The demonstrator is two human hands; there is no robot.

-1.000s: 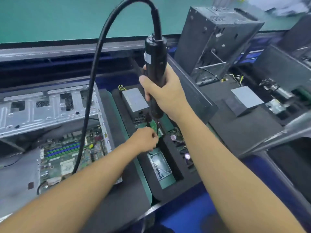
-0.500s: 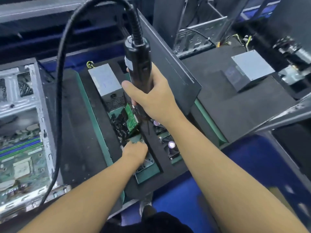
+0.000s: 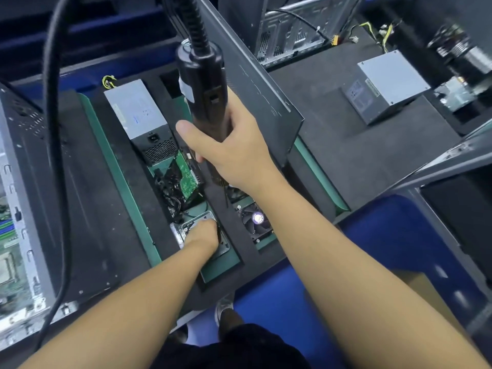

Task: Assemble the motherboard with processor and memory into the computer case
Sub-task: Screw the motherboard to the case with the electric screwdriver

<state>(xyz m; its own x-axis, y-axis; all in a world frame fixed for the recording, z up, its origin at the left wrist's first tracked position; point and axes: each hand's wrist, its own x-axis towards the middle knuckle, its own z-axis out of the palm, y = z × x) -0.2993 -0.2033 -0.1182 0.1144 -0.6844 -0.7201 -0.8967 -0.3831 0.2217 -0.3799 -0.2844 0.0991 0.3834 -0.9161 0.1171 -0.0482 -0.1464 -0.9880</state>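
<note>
My right hand point(image 3: 234, 153) grips a black electric screwdriver point(image 3: 203, 83), held upright over the foam parts tray, its thick cable point(image 3: 57, 145) looping up and down the left side. My left hand point(image 3: 201, 235) reaches down into a small clear screw box point(image 3: 210, 218) in the tray; its fingertips are hidden inside. The open computer case point(image 3: 18, 161) lies at the far left, with the green motherboard point(image 3: 9, 251) and its blue memory slots seated inside it.
The foam tray point(image 3: 127, 166) also holds a grey power supply point(image 3: 138, 113), a green circuit board point(image 3: 187, 177) with black cables and a cooler fan point(image 3: 257, 219). A dark panel point(image 3: 255, 83) leans behind. Another power supply point(image 3: 386, 83) sits at right, another case point(image 3: 287, 30) at back.
The view tilted down and shifted right. My left hand dropped from just under the screwdriver tip into the screw box. My right hand kept hold of the screwdriver.
</note>
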